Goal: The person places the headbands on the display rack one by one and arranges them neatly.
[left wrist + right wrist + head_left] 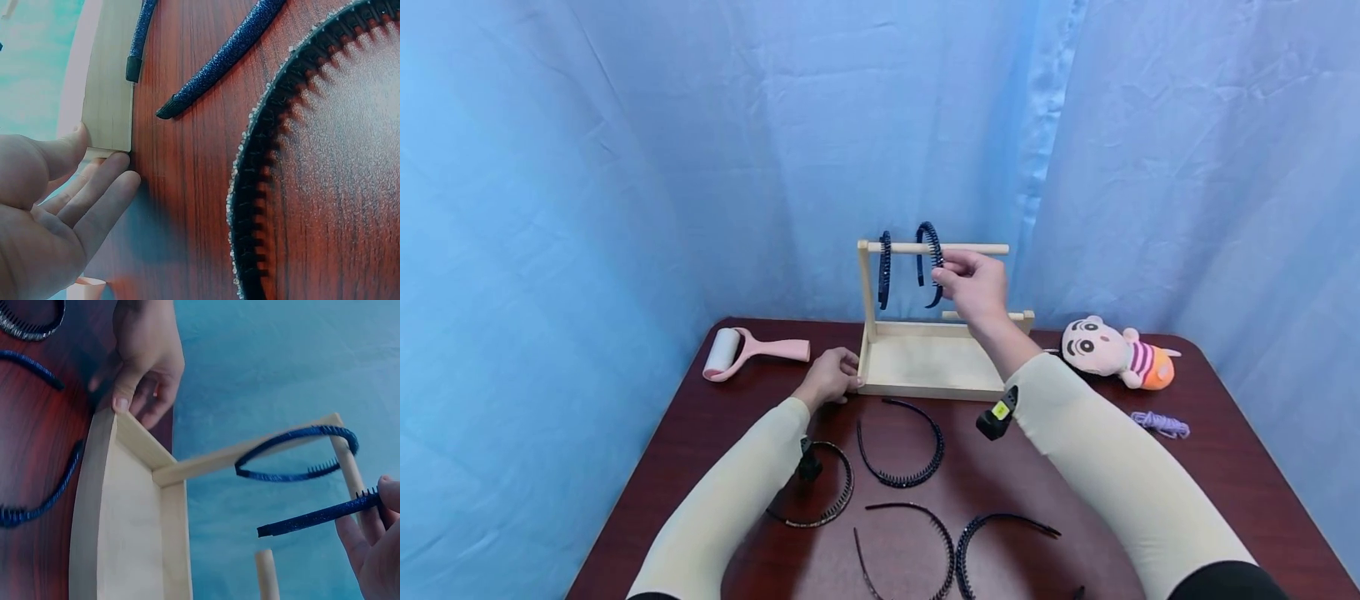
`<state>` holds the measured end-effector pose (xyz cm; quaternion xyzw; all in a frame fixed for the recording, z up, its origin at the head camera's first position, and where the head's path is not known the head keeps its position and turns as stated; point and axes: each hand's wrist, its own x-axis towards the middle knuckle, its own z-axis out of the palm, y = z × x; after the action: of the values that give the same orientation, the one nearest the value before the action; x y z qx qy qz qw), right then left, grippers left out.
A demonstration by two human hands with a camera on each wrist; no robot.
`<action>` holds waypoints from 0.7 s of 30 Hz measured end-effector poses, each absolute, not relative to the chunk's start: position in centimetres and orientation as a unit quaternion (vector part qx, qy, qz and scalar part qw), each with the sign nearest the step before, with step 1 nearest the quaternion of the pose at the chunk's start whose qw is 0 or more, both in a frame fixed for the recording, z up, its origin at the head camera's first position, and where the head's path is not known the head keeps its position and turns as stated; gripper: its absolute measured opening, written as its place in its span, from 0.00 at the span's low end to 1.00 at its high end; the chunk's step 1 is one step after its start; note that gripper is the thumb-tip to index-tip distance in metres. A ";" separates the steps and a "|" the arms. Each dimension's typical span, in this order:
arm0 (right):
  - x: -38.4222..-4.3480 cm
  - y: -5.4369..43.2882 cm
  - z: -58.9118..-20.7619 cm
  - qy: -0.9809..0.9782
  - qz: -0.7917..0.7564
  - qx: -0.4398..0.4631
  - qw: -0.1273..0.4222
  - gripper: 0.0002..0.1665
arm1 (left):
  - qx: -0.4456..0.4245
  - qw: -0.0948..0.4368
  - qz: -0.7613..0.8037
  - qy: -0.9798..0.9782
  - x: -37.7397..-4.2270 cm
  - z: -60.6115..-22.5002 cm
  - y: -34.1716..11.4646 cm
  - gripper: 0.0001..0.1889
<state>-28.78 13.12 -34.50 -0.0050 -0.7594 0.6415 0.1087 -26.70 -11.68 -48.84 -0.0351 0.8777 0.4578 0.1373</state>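
A dark blue toothed headband (928,227) loops over the upper rod (981,249) of a wooden rack (936,362). My right hand (977,287) pinches one side of it between thumb and fingers. Left of it, near the upright post, a second headband (885,271) hangs on the same rod. My left hand (829,375) grips the rack's front left corner; in the left wrist view the thumb lies on the front face and fingers touch the end. Just in front of the rack lies a dark headband (938,450) on the table.
More headbands lie nearer, including a sparkly one (850,479) under my left forearm and a black one (961,554). A pink lint roller (775,349) lies at the left. To the right are a plush doll (1097,348) and a purple cord bundle (1161,424). Blue curtains (820,150) hang behind.
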 end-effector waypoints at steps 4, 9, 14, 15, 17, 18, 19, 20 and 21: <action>-29.0 11.6 -35.0 -0.752 0.649 -0.015 0.113 0.19 | -0.032 0.140 0.459 0.877 -26.5 -48.8 -11.6 0.18; -29.3 10.3 -35.4 -0.738 0.664 -0.018 0.116 0.18 | -0.027 0.140 0.461 0.876 -26.5 -48.9 -11.6 0.17; -29.6 9.4 -35.8 -0.726 0.679 -0.022 0.109 0.18 | -0.027 0.138 0.460 0.877 -26.7 -49.0 -11.6 0.17; -29.7 9.2 -35.9 -0.726 0.680 -0.024 0.104 0.19 | -0.028 0.138 0.459 0.877 -26.7 -49.0 -11.6 0.17; -29.9 8.9 -36.2 -0.724 0.682 -0.025 0.095 0.19 | -0.030 0.139 0.458 0.878 -26.7 -49.0 -11.5 0.17; -30.0 8.8 -36.3 -0.724 0.683 -0.025 0.091 0.20 | -0.030 0.139 0.457 0.878 -26.7 -49.0 -11.5 0.17; -30.0 8.7 -36.5 -0.723 0.684 -0.026 0.088 0.20 | -0.031 0.139 0.456 0.879 -26.6 -49.0 -11.4 0.17; -30.1 8.6 -36.6 -0.722 0.686 -0.026 0.086 0.20 | -0.031 0.139 0.455 0.879 -26.6 -48.9 -11.4 0.17; -30.2 8.5 -36.7 -0.721 0.687 -0.025 0.085 0.20 | -0.032 0.139 0.454 0.880 -26.6 -48.9 -11.4 0.17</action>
<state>-30.16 8.51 -36.66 -0.0255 -0.7209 0.6874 0.0846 -26.60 -11.40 -48.90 -0.0323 0.8795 0.4540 0.1387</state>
